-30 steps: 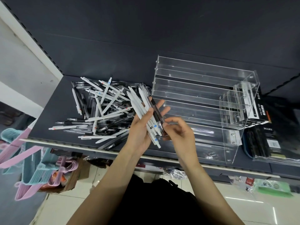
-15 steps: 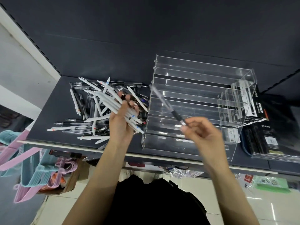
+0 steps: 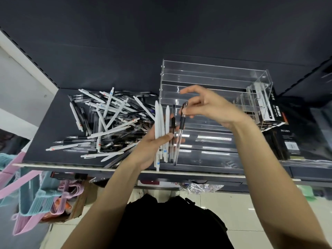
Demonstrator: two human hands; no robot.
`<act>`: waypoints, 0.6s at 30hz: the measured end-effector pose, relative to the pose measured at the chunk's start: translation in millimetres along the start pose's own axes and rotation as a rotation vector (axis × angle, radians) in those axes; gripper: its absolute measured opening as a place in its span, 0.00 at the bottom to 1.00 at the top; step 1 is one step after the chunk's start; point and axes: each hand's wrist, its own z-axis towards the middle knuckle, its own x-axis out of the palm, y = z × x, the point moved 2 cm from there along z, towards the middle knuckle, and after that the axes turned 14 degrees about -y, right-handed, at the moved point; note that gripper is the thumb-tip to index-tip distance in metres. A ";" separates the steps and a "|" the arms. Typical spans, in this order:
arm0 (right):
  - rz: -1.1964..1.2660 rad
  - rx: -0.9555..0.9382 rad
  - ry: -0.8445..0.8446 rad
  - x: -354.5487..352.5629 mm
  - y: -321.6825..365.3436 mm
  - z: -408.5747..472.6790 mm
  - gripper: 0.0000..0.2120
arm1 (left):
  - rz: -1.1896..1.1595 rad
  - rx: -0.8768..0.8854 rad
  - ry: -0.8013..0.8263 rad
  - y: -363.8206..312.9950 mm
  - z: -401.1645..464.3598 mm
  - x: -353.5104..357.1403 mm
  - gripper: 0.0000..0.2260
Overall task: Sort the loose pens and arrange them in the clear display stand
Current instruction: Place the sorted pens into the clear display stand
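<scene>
Single head view, close above, facing down onto the shelf point(image 3: 53, 123)

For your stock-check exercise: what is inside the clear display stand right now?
No pens show in the clear display stand; its visible tiers look bare. The right hand and left hand's pen bundle cover part of the middle tiers.

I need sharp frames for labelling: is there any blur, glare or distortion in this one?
Head view: the right hand is slightly motion-blurred; the clear display stand shows bright glare streaks on its lower tiers; wide-angle distortion bends the shelf edge; the pen pile is fairly sharp.
</scene>
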 end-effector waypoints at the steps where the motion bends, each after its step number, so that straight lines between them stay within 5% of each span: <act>1: -0.051 0.012 -0.014 1.9 -2.0 4.7 0.23 | 0.003 -0.008 0.013 0.7 -0.6 3.0 0.22; 10: -0.069 0.047 -0.190 12.1 -25.2 13.1 0.08 | -0.041 -0.047 0.048 4.2 1.9 21.0 0.29; 18: 0.045 0.059 -0.180 5.9 -37.0 4.5 0.04 | -0.201 -0.165 0.106 10.2 5.2 33.4 0.19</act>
